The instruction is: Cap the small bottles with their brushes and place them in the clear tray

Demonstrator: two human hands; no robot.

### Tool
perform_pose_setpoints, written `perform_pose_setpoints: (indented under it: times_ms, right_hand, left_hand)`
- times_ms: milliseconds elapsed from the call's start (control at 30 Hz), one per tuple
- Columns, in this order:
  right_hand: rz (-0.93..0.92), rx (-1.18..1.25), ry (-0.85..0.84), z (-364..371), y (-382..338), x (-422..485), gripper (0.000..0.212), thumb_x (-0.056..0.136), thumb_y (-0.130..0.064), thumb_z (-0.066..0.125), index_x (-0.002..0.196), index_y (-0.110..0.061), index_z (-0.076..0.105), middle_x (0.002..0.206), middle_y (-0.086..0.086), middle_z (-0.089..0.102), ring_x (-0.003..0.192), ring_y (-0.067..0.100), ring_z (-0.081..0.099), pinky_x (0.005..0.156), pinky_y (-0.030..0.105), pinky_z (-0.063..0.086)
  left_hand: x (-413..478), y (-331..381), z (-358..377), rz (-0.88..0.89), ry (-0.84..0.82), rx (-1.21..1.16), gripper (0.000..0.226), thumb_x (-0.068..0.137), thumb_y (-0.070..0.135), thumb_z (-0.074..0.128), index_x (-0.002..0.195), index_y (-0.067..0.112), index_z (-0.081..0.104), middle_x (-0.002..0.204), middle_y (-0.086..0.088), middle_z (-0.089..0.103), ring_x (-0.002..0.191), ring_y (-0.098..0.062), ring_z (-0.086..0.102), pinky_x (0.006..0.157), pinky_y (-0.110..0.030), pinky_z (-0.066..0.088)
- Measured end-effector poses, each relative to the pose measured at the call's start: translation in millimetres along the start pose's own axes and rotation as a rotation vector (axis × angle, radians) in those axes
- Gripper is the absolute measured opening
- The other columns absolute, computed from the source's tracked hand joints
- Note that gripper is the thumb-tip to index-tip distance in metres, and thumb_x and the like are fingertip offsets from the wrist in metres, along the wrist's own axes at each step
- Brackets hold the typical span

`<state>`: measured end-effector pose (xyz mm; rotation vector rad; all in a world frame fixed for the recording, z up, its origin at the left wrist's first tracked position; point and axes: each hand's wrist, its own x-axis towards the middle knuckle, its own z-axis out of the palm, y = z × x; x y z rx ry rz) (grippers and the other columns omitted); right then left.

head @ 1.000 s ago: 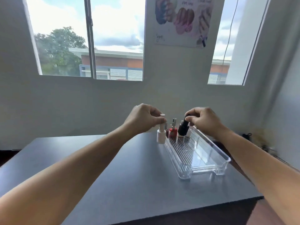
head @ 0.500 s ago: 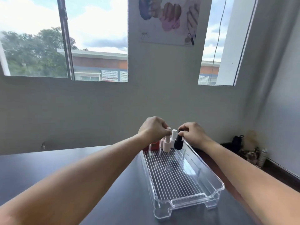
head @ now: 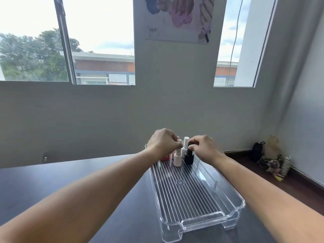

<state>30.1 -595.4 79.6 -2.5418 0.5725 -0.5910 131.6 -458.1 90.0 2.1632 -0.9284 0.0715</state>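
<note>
A clear ribbed tray (head: 199, 220) lies lengthwise on the dark table (head: 52, 186). At its far end stand several small capped bottles. My left hand (head: 162, 142) pinches the cap of a pale pink bottle (head: 177, 159) that stands on the tray floor. My right hand (head: 204, 148) pinches the cap of a black bottle (head: 189, 157) beside it. A white-capped bottle (head: 185, 145) stands just behind and between them. A red bottle (head: 164, 157) shows partly below my left hand.
The tray's near two thirds hold nothing. A grey wall with two windows and a nail poster (head: 178, 18) rises behind the table. On the floor in the right corner lie a black bag (head: 256, 151) and a patterned bundle (head: 273, 167).
The pink bottle went from the table beside the tray into the tray's far end, and the black bottle came down next to it. The camera moved closer and over the tray.
</note>
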Motion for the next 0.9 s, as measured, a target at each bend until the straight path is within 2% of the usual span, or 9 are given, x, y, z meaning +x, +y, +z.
perform_pose_setpoints:
  times_ms: [100, 200, 300, 367, 533, 667, 733, 833, 900]
  right_hand:
    - [0.007, -0.016, -0.011, -1, -1, -1, 0.021, 0.08, -0.02, 0.063, 0.097, -0.023, 0.074, 0.101, 0.003, 0.074, 0.1, 0.025, 0.064, 0.089, 0.041, 0.051]
    - [0.028, -0.009, 0.009, -3, -1, -4, 0.03, 0.081, -0.022, 0.066, 0.111, -0.024, 0.07, 0.108, 0.003, 0.072, 0.106, 0.024, 0.063, 0.094, 0.039, 0.049]
    - [0.04, 0.019, 0.022, -7, -3, -8, 0.032, 0.086, -0.022, 0.064, 0.117, -0.021, 0.065, 0.099, -0.001, 0.07, 0.106, 0.022, 0.061, 0.095, 0.039, 0.048]
    - [0.041, 0.02, 0.042, -10, -6, -13, 0.029, 0.088, -0.02, 0.062, 0.117, -0.02, 0.064, 0.092, -0.004, 0.066, 0.103, 0.021, 0.061, 0.094, 0.039, 0.048]
    - [0.024, 0.026, 0.172, -28, -26, -36, 0.027, 0.088, -0.019, 0.061, 0.114, -0.016, 0.067, 0.104, 0.007, 0.066, 0.104, 0.025, 0.059, 0.096, 0.039, 0.047]
    - [-0.08, 0.073, 0.317, -36, -58, -65, 0.022, 0.089, -0.015, 0.06, 0.109, -0.015, 0.069, 0.104, 0.006, 0.065, 0.104, 0.023, 0.059, 0.09, 0.028, 0.044]
    - [-0.135, 0.089, 0.34, -32, -80, -81, 0.021, 0.089, -0.014, 0.06, 0.109, -0.015, 0.069, 0.108, 0.006, 0.066, 0.107, 0.023, 0.057, 0.091, 0.028, 0.042]
    - [-0.213, 0.089, 0.367, -13, -120, -106, 0.021, 0.088, -0.016, 0.062, 0.108, -0.018, 0.069, 0.114, 0.005, 0.065, 0.113, 0.023, 0.054, 0.098, 0.031, 0.038]
    - [-0.223, 0.076, 0.369, 2, -147, -118, 0.022, 0.087, -0.018, 0.062, 0.108, -0.02, 0.069, 0.115, 0.003, 0.064, 0.114, 0.023, 0.054, 0.1, 0.032, 0.036]
  left_hand:
    - [-1, 1, -1, -0.016, -0.01, -0.017, 0.012, 0.072, 0.036, 0.08, 0.076, 0.028, 0.073, 0.084, 0.008, 0.073, 0.068, -0.012, 0.065, 0.068, -0.038, 0.061]
    - [-3, 1, -6, -0.018, -0.014, -0.04, 0.016, 0.072, 0.036, 0.08, 0.084, 0.026, 0.076, 0.089, 0.009, 0.073, 0.073, -0.012, 0.067, 0.07, -0.039, 0.061]
    - [-9, 1, -17, -0.014, 0.007, -0.052, 0.018, 0.075, 0.033, 0.078, 0.09, 0.023, 0.077, 0.078, 0.011, 0.066, 0.078, -0.014, 0.067, 0.075, -0.038, 0.061]
    - [-16, -1, -27, -0.011, 0.026, -0.052, 0.013, 0.078, 0.032, 0.075, 0.088, 0.025, 0.077, 0.075, 0.015, 0.062, 0.081, -0.013, 0.067, 0.077, -0.037, 0.06]
    - [-45, -9, -64, 0.002, 0.091, -0.065, 0.005, 0.081, 0.032, 0.071, 0.083, 0.034, 0.076, 0.08, 0.018, 0.07, 0.081, -0.003, 0.067, 0.078, -0.028, 0.057]
    - [-83, -22, -99, -0.007, 0.185, -0.023, 0.006, 0.083, 0.036, 0.069, 0.086, 0.037, 0.074, 0.077, 0.021, 0.065, 0.084, -0.005, 0.065, 0.078, -0.025, 0.052]
    - [-106, -33, -116, -0.043, 0.212, 0.015, 0.011, 0.083, 0.038, 0.068, 0.092, 0.037, 0.074, 0.082, 0.018, 0.066, 0.091, -0.009, 0.065, 0.086, -0.029, 0.051]
    - [-142, -54, -138, -0.067, 0.277, 0.083, 0.016, 0.083, 0.039, 0.067, 0.098, 0.037, 0.073, 0.105, 0.011, 0.07, 0.107, -0.013, 0.061, 0.101, -0.035, 0.043]
    - [-164, -67, -149, -0.07, 0.306, 0.148, 0.021, 0.084, 0.039, 0.067, 0.104, 0.036, 0.072, 0.114, 0.007, 0.069, 0.115, -0.016, 0.056, 0.105, -0.036, 0.037]
